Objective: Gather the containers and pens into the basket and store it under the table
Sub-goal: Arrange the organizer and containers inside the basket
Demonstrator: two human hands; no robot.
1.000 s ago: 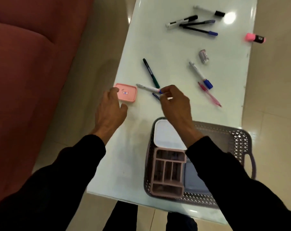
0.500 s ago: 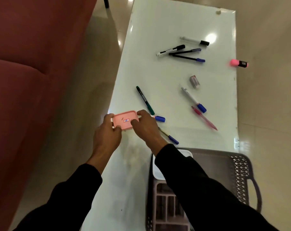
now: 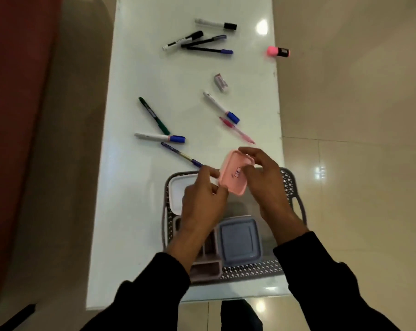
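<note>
My left hand (image 3: 202,199) and my right hand (image 3: 266,182) both hold a small pink container (image 3: 234,174) above the far part of the grey perforated basket (image 3: 285,180). Inside the basket lie a white container (image 3: 177,194), a blue-grey lidded container (image 3: 238,241) and a pink divided organiser (image 3: 205,271), partly hidden by my left arm. Several pens lie on the white table (image 3: 135,211): a green pen (image 3: 154,115), a blue-capped marker (image 3: 160,137), a blue pen (image 3: 180,155), a pink pen (image 3: 236,130) and another blue-capped marker (image 3: 221,107).
Further off lie black markers and pens (image 3: 199,41), a small eraser-like block (image 3: 220,82) and a pink highlighter (image 3: 277,52) at the table's right edge. A red sofa (image 3: 16,91) stands to the left. Tiled floor surrounds the table.
The pink container has been lifted from the table's left edge and carried right, over the basket, held in both hands. The view has shifted back toward the basket.
</note>
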